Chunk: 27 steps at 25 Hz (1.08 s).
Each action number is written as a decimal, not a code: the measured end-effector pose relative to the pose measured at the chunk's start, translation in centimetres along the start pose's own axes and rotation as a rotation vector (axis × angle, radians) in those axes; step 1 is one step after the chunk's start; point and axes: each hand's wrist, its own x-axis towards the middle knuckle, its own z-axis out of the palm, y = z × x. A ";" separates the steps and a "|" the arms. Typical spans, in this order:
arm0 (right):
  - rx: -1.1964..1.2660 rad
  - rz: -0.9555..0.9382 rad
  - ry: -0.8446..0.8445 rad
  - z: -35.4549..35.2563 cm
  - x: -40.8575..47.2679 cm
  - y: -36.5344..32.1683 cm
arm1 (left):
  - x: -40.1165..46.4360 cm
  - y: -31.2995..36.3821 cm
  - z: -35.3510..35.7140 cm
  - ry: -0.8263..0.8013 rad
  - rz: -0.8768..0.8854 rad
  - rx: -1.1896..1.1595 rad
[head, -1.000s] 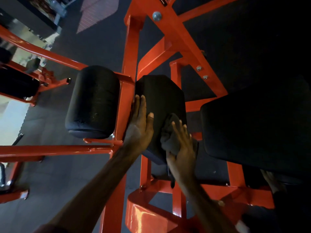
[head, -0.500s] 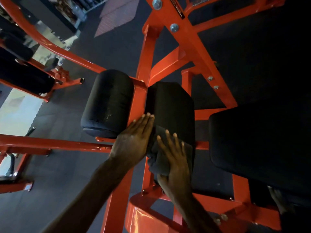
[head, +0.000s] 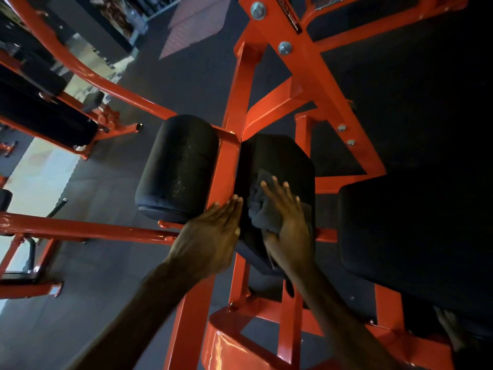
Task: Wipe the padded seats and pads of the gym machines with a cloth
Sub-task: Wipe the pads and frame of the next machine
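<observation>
A black angular pad (head: 280, 158) sits on the orange machine frame (head: 229, 166), with a black roller pad (head: 178, 166) to its left. My right hand (head: 288, 225) presses a dark grey cloth (head: 260, 209) flat against the angular pad, fingers straight and spread. My left hand (head: 213, 236) rests with straight fingers on the frame bar and the pad's left edge. A large black seat pad (head: 416, 236) lies to the right.
Orange bars (head: 80, 228) cross at the left and below. Another machine with a black pad (head: 45, 113) stands at the far left. Dark rubber floor (head: 101, 188) lies under the frame. A foot shows at the bottom right (head: 450, 327).
My right hand with the cloth went down the angular pad and has come back up it. My left hand slid lower along the frame bar.
</observation>
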 end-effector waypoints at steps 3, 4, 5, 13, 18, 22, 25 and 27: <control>-0.029 0.122 0.069 -0.1 -0.2 0.5 | 0.4 0.5 -0.9 0.009 -0.062 -0.068; -0.050 0.103 0.076 0.1 -1.9 -0.3 | 0.4 0.7 -1.3 0.029 -0.033 -0.039; -0.060 0.058 0.057 0.3 -3.4 -1.4 | 0.4 0.8 -1.7 0.045 0.012 0.002; -0.037 0.140 0.047 -0.2 1.9 -0.1 | 0.5 0.9 -1.4 0.030 -0.069 -0.040; -0.005 -0.073 -0.038 0.3 4.4 -0.5 | 0.6 0.7 -1.6 0.038 -0.030 -0.027; -0.074 0.161 0.058 -0.3 6.9 0.9 | 0.4 0.8 -1.2 0.025 -0.069 -0.039; -0.035 0.027 -0.005 0.3 2.1 -0.6 | 0.5 0.8 -1.4 0.019 -0.057 -0.024; 0.010 -0.062 -0.029 0.0 4.9 0.0 | 0.5 0.9 -1.5 0.013 -0.067 -0.021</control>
